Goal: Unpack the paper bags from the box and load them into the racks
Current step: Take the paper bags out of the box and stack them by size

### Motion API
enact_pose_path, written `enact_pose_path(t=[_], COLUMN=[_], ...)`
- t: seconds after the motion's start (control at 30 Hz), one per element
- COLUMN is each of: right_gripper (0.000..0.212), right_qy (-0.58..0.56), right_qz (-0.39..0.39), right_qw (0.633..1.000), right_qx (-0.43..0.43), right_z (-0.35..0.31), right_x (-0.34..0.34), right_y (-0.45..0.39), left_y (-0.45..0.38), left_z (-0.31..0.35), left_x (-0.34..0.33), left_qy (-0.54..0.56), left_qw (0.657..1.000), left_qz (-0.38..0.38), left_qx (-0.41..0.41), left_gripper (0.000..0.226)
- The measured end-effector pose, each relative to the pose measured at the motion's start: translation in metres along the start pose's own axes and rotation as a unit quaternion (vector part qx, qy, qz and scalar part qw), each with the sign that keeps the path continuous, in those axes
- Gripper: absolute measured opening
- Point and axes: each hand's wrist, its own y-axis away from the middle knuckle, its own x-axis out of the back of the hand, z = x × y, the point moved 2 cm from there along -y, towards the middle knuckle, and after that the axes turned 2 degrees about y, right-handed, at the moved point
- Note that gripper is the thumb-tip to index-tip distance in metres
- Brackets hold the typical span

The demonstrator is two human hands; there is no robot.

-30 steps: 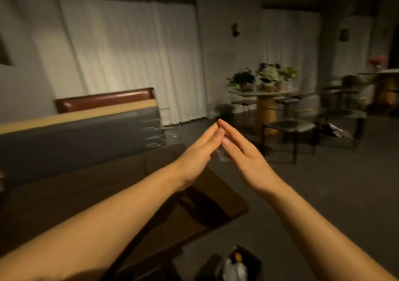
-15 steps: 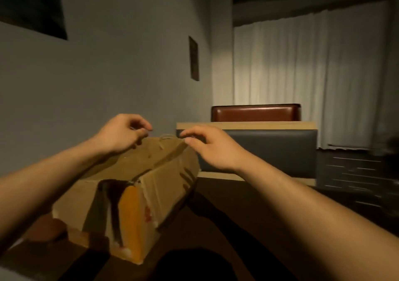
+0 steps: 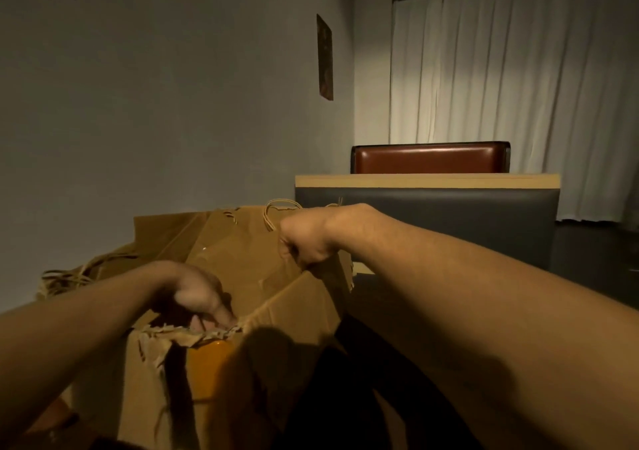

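Cardboard box (image 3: 214,373) sits torn open, paper bags (image 3: 238,242) inside it. Right hand (image 3: 306,242) grips the box's flap, likely holding it back; left hand (image 3: 197,297) curls over its ripped near edge, seemingly tearing.

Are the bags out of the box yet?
Not yet. The box is open, its top edge torn. The right hand grips a bag standing in it; the left hand reaches inside. No racks in view, so loading is all left.
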Motion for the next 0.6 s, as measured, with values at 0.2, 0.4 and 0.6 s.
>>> enact_pose_path(t=[0.2, 0.4, 0.6], right_gripper=[0.012, 0.025, 0.029], right_qy=[0.0, -0.086, -0.089], right_qz=[0.041, 0.197, 0.088], right_qw=[0.998, 0.976, 0.991], right_qx=[0.04, 0.048, 0.047], right_z=[-0.002, 0.003, 0.009], right_x=[-0.014, -0.001, -0.018], right_y=[-0.013, -0.005, -0.006], left_y=[0.004, -0.023, -0.008], left_z=[0.012, 0.007, 0.01], left_x=[-0.006, 0.0, -0.009], left_qy=[-0.03, 0.024, 0.046], left_qw=[0.998, 0.995, 0.998], left_qz=[0.045, 0.073, -0.006], left_qx=[-0.02, 0.063, -0.041], left_gripper=[0.042, 0.019, 0.042])
